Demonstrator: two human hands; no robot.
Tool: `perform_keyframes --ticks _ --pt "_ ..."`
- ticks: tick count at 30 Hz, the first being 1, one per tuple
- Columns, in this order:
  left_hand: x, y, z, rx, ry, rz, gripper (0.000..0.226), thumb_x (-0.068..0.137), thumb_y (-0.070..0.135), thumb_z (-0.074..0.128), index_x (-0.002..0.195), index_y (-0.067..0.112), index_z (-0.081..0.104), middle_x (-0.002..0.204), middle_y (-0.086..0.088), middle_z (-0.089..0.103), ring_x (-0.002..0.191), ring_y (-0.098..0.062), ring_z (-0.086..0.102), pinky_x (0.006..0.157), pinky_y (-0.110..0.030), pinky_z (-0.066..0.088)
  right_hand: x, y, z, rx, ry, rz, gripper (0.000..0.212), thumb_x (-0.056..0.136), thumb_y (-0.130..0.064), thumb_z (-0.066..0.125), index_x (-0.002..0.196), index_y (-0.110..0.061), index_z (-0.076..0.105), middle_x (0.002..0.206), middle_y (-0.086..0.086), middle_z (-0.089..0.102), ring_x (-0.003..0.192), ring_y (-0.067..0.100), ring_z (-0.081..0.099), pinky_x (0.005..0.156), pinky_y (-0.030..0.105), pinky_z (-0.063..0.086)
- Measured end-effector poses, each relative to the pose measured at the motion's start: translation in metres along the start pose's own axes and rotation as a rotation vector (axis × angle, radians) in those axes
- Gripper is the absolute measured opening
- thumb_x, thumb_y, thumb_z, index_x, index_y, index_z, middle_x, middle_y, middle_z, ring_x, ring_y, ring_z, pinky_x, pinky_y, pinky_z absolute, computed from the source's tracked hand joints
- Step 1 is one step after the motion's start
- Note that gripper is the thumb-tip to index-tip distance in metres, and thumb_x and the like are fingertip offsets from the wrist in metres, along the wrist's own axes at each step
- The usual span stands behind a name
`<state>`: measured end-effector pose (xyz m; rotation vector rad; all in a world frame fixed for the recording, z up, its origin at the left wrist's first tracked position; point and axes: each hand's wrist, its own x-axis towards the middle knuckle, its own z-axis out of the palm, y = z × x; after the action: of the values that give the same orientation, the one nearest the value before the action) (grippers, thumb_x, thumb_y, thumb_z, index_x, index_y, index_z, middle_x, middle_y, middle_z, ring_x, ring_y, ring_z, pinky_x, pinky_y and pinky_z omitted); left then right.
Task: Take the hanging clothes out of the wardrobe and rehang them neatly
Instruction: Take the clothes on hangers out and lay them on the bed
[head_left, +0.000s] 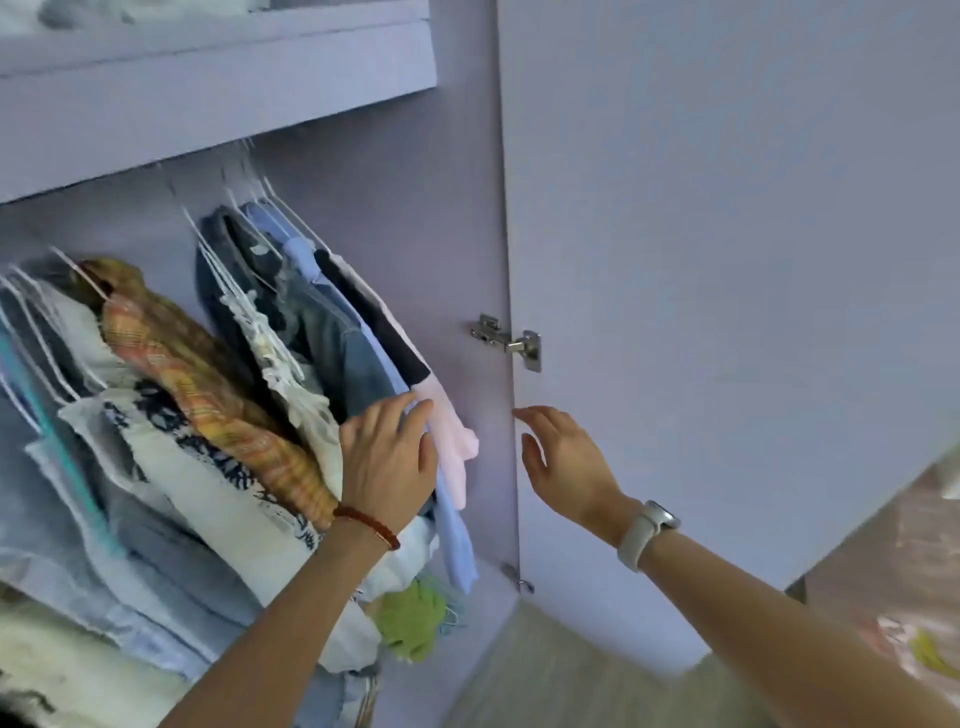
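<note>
The clothes (249, 374) hang on white hangers (244, 208) inside the lilac wardrobe (363, 208), packed in a slanting row from the left edge to the wardrobe's right wall. Both hands are at the right end of that row. The left hand (387, 457), with a red cord on its wrist, lies against the last garments with fingers straight and loosely spread; its fingertips touch the blue shirt (457, 530) and the pink top (452, 441), and it grips nothing. The right hand (563, 462), a pale watch (647, 532) on its wrist, is apart from the clothes, open with fingers relaxed, in front of the edge where the wardrobe wall meets the open door (727, 260), just below the metal hinge (509, 340); whether it touches the edge cannot be told. Beneath the hanging row, at the wardrobe's bottom, lie a green cloth (410, 618) and white fabric.
</note>
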<state>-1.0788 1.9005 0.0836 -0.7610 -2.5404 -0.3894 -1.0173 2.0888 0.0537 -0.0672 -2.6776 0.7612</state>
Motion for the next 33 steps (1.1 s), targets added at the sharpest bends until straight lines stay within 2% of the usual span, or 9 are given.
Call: perform_keyframes --ticks 5,6,8,11,14,17,23,30,33 --pt "0.062 -0.042 -0.019 0.054 -0.003 -0.102 0.038 0.090 0.014 0.048 0.128 0.009 0.051 0.136 -0.010 0.046 0.126 -0.026 0.041 0.097 -0.042 0.034 0.097 -0.040 0.016 0.172 -0.010 -0.021 0.034 0.095 -0.013 0.038 0.125 -0.009 0.052 0.124 0.012 0.056 0.110 0.030 0.054 0.093 0.035 0.043" --pt "0.074 -0.044 -0.020 0.050 0.004 -0.103 0.038 0.090 0.013 0.049 0.128 0.007 0.051 0.136 -0.012 0.046 0.125 -0.027 0.042 0.097 -0.041 0.038 0.115 -0.047 0.019 0.212 -0.008 -0.019 0.033 0.096 -0.014 0.038 0.124 -0.009 0.054 0.122 0.013 0.058 0.108 0.029 0.056 0.092 0.031 0.042" --pt "0.090 -0.040 -0.021 0.111 0.077 -0.034 0.031 0.082 0.010 0.063 0.112 0.004 0.063 0.118 -0.014 0.061 0.103 -0.030 0.059 0.080 -0.038 0.050 0.148 -0.059 0.026 0.287 -0.014 -0.012 0.031 0.096 -0.016 0.039 0.121 -0.007 0.056 0.117 0.014 0.061 0.104 0.029 0.058 0.086 0.024 0.039" --pt "0.112 -0.045 -0.022 0.262 0.141 0.005 0.019 0.074 0.014 0.068 0.092 0.013 0.072 0.092 -0.004 0.070 0.081 -0.026 0.064 0.068 -0.033 0.049 0.185 -0.069 0.034 0.338 -0.062 -0.017 0.027 0.096 -0.020 0.043 0.110 -0.003 0.059 0.102 0.017 0.065 0.093 0.032 0.060 0.077 0.027 0.042" --pt "0.128 -0.074 -0.020 0.272 0.048 -0.118 0.032 0.085 0.025 0.056 0.115 0.017 0.064 0.119 -0.002 0.063 0.112 -0.023 0.055 0.088 -0.039 0.040 0.207 -0.071 0.043 0.340 -0.157 -0.058 0.027 0.094 -0.026 0.047 0.104 -0.004 0.059 0.099 0.015 0.064 0.089 0.031 0.060 0.081 0.038 0.048" --pt "0.127 -0.099 -0.007 0.307 -0.065 -0.145 0.045 0.093 0.036 0.040 0.137 0.027 0.042 0.147 0.003 0.037 0.137 -0.020 0.028 0.102 -0.043 0.026 0.217 -0.067 0.050 0.354 -0.155 -0.086 0.023 0.094 -0.021 0.047 0.108 -0.009 0.060 0.100 0.013 0.065 0.088 0.031 0.061 0.081 0.036 0.049" --pt "0.123 -0.101 -0.003 0.351 -0.002 -0.122 0.042 0.088 0.037 0.042 0.126 0.025 0.056 0.138 -0.001 0.049 0.128 -0.024 0.044 0.094 -0.047 0.040 0.237 -0.064 0.052 0.256 -0.085 -0.121 0.033 0.091 -0.012 0.043 0.123 -0.014 0.052 0.117 0.012 0.061 0.101 0.033 0.058 0.081 0.029 0.041" --pt "0.110 -0.108 -0.005 0.348 -0.049 -0.169 0.049 0.094 0.047 0.033 0.135 0.024 0.044 0.146 0.003 0.038 0.138 -0.019 0.027 0.101 -0.041 0.034 0.259 -0.098 0.052 0.046 -0.161 -0.144 0.036 0.098 -0.032 0.030 0.126 -0.013 0.041 0.112 0.019 0.061 0.100 0.039 0.057 0.075 0.037 0.041" --pt "0.105 -0.113 -0.007 0.379 -0.108 -0.188 0.052 0.095 0.050 0.027 0.142 0.027 0.031 0.152 0.006 0.026 0.142 -0.016 0.014 0.106 -0.039 0.026 0.263 -0.113 0.053 0.035 -0.225 -0.135 0.037 0.098 -0.034 0.026 0.116 -0.007 0.044 0.109 0.022 0.060 0.098 0.040 0.057 0.074 0.038 0.040"
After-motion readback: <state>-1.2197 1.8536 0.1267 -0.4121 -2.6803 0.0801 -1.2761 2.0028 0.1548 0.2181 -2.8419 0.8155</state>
